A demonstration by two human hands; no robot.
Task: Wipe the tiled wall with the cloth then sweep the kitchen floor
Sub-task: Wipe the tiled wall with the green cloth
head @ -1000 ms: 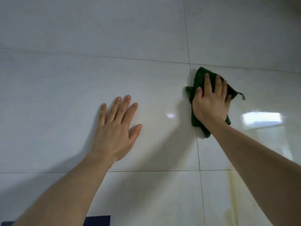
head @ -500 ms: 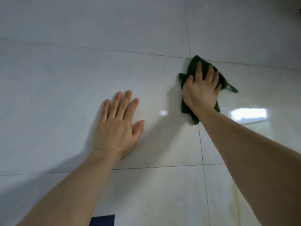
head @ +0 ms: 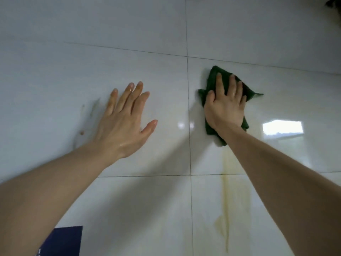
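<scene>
crumpled green cloth [head: 212,84] under flat right hand [head: 226,108] on glossy tiled wall [head: 92,61]; left hand [head: 125,122] spread, empty

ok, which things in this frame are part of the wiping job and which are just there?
In the job:
- cloth, green, pressed flat on the wall
- right hand, on the cloth
- tiled wall
- yellow stain, running down below the cloth

Just there:
- left hand, flat against the wall
- dark blue thing at the bottom edge
- dark thing, top right corner
</scene>
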